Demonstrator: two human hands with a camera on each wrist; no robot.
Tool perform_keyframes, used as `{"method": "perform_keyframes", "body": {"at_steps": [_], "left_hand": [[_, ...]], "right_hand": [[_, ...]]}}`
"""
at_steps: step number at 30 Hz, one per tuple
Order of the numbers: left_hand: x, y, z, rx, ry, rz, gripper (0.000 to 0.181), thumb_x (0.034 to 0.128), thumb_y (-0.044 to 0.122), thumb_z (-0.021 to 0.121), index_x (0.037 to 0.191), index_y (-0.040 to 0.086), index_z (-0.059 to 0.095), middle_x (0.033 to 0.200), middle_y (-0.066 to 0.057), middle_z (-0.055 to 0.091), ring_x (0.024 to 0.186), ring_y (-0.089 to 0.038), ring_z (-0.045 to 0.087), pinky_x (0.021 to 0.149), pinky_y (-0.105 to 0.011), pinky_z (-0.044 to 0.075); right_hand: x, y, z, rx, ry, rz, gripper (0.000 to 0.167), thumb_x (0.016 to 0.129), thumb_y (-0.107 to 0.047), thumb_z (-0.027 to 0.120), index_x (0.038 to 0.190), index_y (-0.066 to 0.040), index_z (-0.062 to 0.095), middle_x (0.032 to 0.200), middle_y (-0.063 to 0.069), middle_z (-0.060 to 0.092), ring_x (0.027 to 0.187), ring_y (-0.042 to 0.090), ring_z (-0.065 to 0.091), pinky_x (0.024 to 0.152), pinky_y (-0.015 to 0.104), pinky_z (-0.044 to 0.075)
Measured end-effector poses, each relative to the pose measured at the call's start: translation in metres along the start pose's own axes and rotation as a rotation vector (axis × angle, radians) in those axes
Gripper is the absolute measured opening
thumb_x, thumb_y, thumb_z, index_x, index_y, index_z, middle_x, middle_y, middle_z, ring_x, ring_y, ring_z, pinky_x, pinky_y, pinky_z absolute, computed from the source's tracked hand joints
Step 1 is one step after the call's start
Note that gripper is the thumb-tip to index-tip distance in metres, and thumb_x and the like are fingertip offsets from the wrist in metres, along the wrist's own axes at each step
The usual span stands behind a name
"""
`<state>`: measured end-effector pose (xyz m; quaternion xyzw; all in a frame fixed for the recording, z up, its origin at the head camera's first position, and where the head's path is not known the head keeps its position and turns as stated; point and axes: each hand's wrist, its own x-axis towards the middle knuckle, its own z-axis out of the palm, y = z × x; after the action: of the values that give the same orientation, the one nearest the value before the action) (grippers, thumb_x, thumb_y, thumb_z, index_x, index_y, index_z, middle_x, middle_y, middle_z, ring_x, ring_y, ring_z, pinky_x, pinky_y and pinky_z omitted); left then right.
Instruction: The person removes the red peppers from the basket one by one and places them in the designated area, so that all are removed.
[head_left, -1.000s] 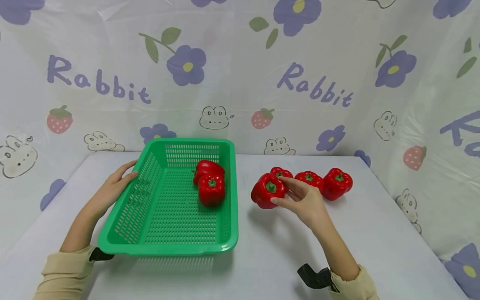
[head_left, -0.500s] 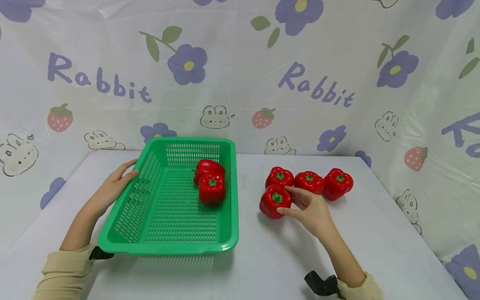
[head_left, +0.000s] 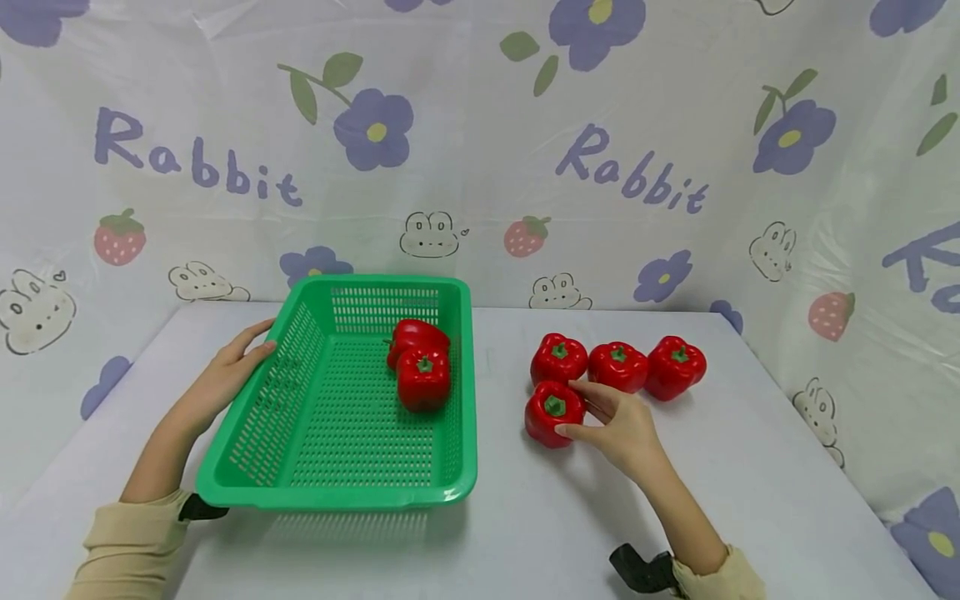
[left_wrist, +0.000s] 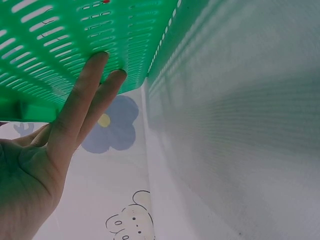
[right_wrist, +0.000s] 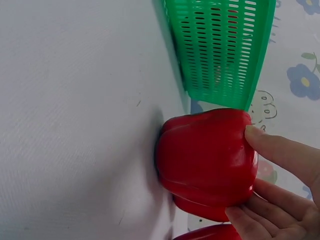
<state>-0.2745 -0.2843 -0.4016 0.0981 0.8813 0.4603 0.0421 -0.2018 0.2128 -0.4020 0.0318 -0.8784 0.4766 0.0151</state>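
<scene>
A person's right hand [head_left: 622,421] pinches a glossy, blocky red bell pepper with a green stem [head_left: 543,427] between thumb and fingers, spread only as wide as the fruit's shoulders. The pepper stands upright at the white desk's [head_left: 517,533] surface, near the right edge of a rectangular green plastic basket [head_left: 337,498]; whether its weight is fully down cannot be told.

Trouble could start at the smooth skin: an uneven release might let the lobed base rock or roll. Just behind, toward the desk's back edge, three more shiny red bell peppers [head_left: 617,371] sit close enough that a stray knuckle could scatter them.

The left hand [head_left: 228,367] holds the basket's left rim, how tightly is unclear; too hard a press there could tilt it, sliding the two red bell peppers [head_left: 423,383] inside.
</scene>
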Motion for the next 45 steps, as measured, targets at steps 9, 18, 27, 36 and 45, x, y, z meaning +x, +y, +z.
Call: {"method": "perform_keyframes", "body": {"at_steps": [9,18,27,36,45], "left_hand": [[0.0,-0.001,0.0,-0.007,-0.002,0.003,0.064,0.1061,0.044,0.031,0.159,0.013,0.01,0.15,-0.032,0.031,0.126,-0.045,0.045,0.098,-0.057,0.038],[0.0,-0.001,0.0,-0.005,0.0,-0.005,0.065,0.1059,0.045,0.031,0.159,0.014,0.01,0.149,-0.032,0.032,0.124,-0.044,0.046,0.098,-0.057,0.038],[0.0,-0.002,0.0,-0.012,0.0,-0.008,0.065,0.1058,0.045,0.031,0.159,0.014,0.01,0.149,-0.032,0.032,0.125,-0.046,0.045,0.098,-0.057,0.038],[0.0,0.001,-0.002,0.006,-0.001,0.003,0.064,0.106,0.044,0.031,0.158,0.014,0.012,0.144,-0.031,0.04,0.102,-0.011,0.056,0.095,-0.05,0.042],[-0.001,0.0,-0.001,0.011,0.004,0.002,0.064,0.106,0.044,0.031,0.158,0.014,0.012,0.143,-0.031,0.041,0.099,-0.007,0.055,0.094,-0.05,0.042]], "right_hand": [[0.001,0.001,0.002,-0.02,-0.001,-0.019,0.06,0.082,-0.012,0.079,0.136,0.002,0.055,0.137,0.022,0.057,0.128,0.038,0.054,0.101,0.045,0.046],[0.0,0.0,0.003,-0.048,0.005,-0.033,0.059,0.081,-0.011,0.08,0.134,0.001,0.057,0.137,0.022,0.058,0.128,0.039,0.054,0.1,0.045,0.046],[0.0,-0.001,0.002,-0.059,0.006,-0.026,0.06,0.082,-0.012,0.079,0.136,-0.002,0.056,0.139,0.02,0.056,0.13,0.038,0.052,0.1,0.046,0.046],[0.0,-0.01,-0.001,-0.061,0.029,0.001,0.062,0.082,-0.018,0.08,0.138,-0.009,0.055,0.142,0.018,0.054,0.133,0.036,0.05,0.1,0.044,0.047],[0.005,-0.024,0.002,-0.039,0.02,-0.02,0.067,0.082,-0.029,0.08,0.141,-0.012,0.053,0.145,0.016,0.051,0.136,0.037,0.047,0.101,0.044,0.046]]}}
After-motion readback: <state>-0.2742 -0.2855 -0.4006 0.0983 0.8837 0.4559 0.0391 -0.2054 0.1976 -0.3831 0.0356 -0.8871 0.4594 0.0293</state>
